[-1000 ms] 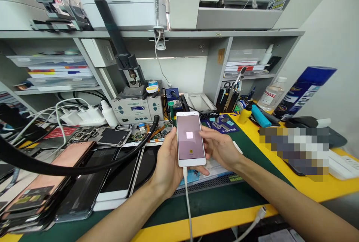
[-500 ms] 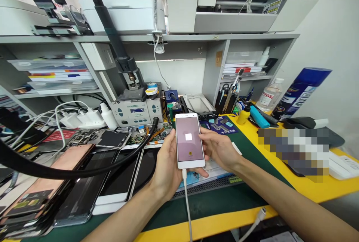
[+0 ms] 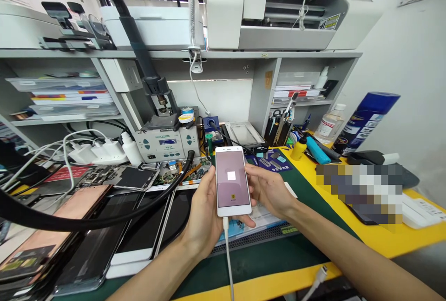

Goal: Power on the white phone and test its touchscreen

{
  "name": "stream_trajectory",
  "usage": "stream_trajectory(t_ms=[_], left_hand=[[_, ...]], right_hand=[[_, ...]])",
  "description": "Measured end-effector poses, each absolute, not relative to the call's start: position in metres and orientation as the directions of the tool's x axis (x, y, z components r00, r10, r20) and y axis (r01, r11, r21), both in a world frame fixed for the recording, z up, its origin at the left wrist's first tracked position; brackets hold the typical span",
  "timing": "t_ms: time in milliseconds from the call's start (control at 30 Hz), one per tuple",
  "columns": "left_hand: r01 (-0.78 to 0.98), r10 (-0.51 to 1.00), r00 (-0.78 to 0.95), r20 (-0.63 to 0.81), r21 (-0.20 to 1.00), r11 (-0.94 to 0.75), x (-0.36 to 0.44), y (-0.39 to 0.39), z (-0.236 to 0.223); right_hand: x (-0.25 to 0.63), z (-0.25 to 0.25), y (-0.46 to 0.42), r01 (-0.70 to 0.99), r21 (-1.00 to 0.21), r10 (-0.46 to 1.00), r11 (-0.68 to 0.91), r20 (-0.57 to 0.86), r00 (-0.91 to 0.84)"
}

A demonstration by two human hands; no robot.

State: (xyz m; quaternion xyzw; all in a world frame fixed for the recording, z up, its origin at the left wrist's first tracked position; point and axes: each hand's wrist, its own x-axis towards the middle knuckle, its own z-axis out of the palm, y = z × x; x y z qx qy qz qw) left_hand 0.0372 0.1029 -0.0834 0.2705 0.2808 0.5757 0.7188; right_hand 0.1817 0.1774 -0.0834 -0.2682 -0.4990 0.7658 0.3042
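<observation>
I hold a white smartphone (image 3: 232,181) upright above the green bench mat (image 3: 265,254). Its screen is lit pinkish with a small white square in the middle. My left hand (image 3: 202,212) grips its left edge and back, fingers curling under the bottom. My right hand (image 3: 270,189) holds the right edge, fingers closed against it. A white cable (image 3: 228,259) is plugged into the phone's bottom and runs toward me.
Stacked phone screens and panels (image 3: 87,226) lie at left under a thick black hose (image 3: 87,217). A grey soldering station (image 3: 166,139) stands behind. A tool holder (image 3: 280,127), bottles and a blue can (image 3: 365,120) sit at right. Another loose white cable end (image 3: 318,278) lies near the front edge.
The view tilted up and shifted slightly; the phone and both hands sit a little lower and left in the picture. The grip on the phone is unchanged.
</observation>
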Motion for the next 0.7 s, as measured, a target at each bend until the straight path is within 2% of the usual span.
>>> stream_trajectory(t_ms=[700], left_hand=[[-0.652,0.983,0.144,-0.117,0.736,0.183,0.0368,0.1020,-0.0838]], right_hand=[[0.1811,-0.0871,0.1831,-0.172,-0.916,0.697,-0.363,-0.144,-0.703]])
